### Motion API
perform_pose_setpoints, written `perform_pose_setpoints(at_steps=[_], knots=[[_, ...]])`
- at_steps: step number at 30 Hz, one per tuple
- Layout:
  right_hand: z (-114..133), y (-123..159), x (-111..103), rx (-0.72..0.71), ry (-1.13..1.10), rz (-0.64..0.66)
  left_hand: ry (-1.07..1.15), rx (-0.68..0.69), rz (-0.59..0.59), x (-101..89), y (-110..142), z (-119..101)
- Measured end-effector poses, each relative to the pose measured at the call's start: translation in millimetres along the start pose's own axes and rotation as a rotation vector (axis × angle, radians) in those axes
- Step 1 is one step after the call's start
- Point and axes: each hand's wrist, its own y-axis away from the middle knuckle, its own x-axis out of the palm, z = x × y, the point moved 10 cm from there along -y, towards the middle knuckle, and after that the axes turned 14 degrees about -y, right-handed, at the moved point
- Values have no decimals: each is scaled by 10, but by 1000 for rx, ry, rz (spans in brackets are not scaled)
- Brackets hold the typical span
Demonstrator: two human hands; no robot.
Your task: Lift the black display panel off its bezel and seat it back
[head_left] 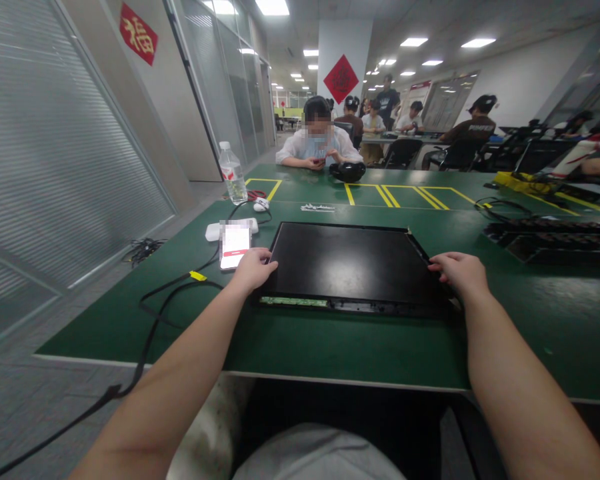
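- The screen (pixel 347 263) lies flat on the surface (pixel 520 327), directly between the two hands, its long axis running from one hand to the other.
- Left hand (pixel 254 270): grasps the screen's left edge, thumb on top.
- Right hand (pixel 461 272): pinches the screen's right edge; whether only its thin rim, I cannot tell.
- Neither hand is nearer; both touch the screen.
- Count: one screen, with one green strip (pixel 293 302) along its near edge; one phone (pixel 236 244) left of it; one bottle (pixel 233 177) past its far left corner; one person (pixel 317 143) beyond it.
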Motion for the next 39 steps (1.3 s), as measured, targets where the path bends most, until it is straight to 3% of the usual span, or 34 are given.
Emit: perform_pose_setpoints(at_steps=[4,9,17,39], knots=[[-112,19,-24,131,-114,-39,-52,41,25,22,-2,-27],[-75,33,-28,122,-116,-47,-178,99,39,45,-40,-59],[0,45,-41,82,-37,-50,-342,70,-2,66,-95,71],[14,77,-39,98,-7,-55,-406,125,13,83,-94,22]])
